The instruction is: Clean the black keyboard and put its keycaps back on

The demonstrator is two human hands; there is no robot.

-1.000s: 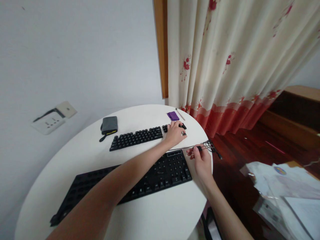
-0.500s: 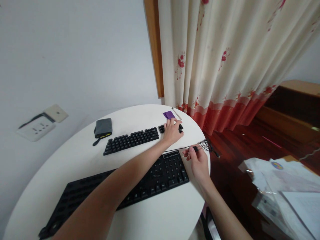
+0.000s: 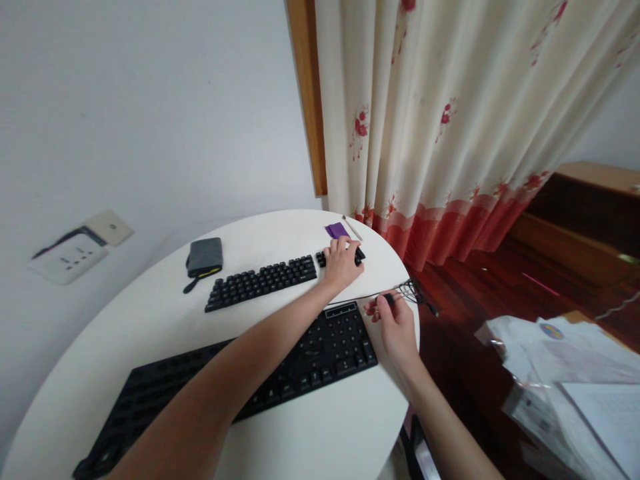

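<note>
Keyboard (image 3: 300, 360), large and black, is noted nearest, laid slantwise on the round white table (image 3: 325, 433). Right hand (image 3: 397, 327) is seen just past its right end, thumb and forefinger pinched shut on a thin black cable (image 3: 411, 292), which is bundled at the table edge. Left hand (image 3: 341, 263) is laid farther off over the right end of the small keyboard (image 3: 260, 283), fingers curled down; whether anything is gripped cannot be told. Purple piece (image 3: 337, 230) and grey pouch (image 3: 204, 257) are set beyond.
</note>
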